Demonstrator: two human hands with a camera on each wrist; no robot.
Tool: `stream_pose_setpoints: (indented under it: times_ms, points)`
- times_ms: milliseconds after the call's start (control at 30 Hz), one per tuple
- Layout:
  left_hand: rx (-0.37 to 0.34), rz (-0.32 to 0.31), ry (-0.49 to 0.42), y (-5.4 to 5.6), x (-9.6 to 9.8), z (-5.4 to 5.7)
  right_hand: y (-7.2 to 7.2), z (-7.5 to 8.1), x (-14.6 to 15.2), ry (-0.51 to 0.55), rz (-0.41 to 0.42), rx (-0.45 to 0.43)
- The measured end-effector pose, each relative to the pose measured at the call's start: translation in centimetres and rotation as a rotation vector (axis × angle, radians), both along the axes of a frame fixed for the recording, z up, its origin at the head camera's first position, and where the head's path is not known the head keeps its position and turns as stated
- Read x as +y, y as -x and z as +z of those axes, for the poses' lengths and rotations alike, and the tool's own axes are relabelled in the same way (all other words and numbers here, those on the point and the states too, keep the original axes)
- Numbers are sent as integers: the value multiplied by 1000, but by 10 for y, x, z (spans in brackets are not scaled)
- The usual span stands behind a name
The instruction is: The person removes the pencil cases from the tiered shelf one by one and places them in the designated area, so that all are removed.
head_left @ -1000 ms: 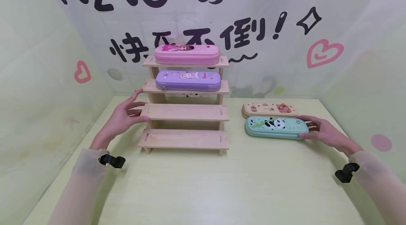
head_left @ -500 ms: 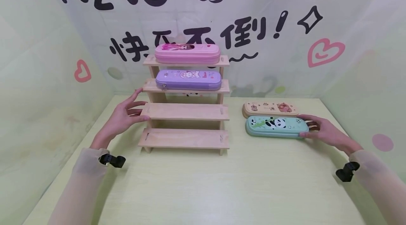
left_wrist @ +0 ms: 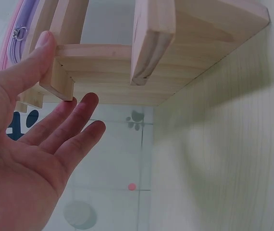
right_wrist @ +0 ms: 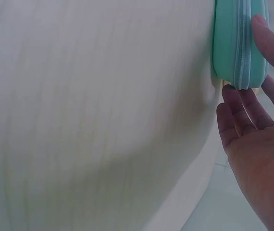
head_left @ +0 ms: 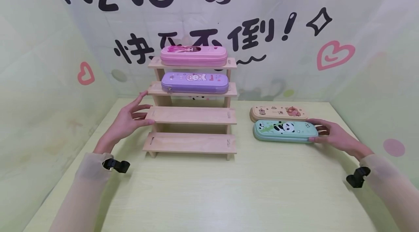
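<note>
In the head view, a wooden four-step display rack stands left of centre. A pink pencil case lies on its top step, with a purple pencil case one step lower. My left hand is at the rack's left end, thumb and fingertips touching its step ends; the left wrist view shows these fingers fairly straight. Over at the right, my right hand holds the right end of a mint-green panda pencil case, thumb in front, fingers behind. The right wrist view shows its zip side.
A beige pencil case with bear pictures lies right behind the green one. Both rest on the pale table. A printed cloth wall closes off the back, with more cloth at both sides.
</note>
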State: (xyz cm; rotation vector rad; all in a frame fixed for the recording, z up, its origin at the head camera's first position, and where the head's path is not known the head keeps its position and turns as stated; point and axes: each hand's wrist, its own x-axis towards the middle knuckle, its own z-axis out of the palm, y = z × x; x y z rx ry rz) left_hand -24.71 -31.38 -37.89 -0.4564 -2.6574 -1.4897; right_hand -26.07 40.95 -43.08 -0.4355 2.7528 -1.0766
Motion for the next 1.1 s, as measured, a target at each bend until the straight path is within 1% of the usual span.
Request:
stream_pose_setpoints:
  times_ms: [367, 467, 667, 800, 967, 1100]
  points:
    - [-4, -3, -5, 1, -1, -3, -2, 3, 1, 6, -8, 0]
    - [-7, -1, -6, 1, -2, -3, -2, 7, 4, 35, -19, 32]
    - [-8, 0, -6, 1, -3, -2, -6, 22, 6, 90, -31, 118]
    - [-9, -4, -6, 1, -2, -1, -9, 33, -6, 73, -23, 138]
    - [-10, -3, -3, 1, -1, -1, -11, 47, -34, 47, -4, 130]
    - [-8, -3, -5, 2, 0, -1, -9, 56, -60, 85, 29, 189]
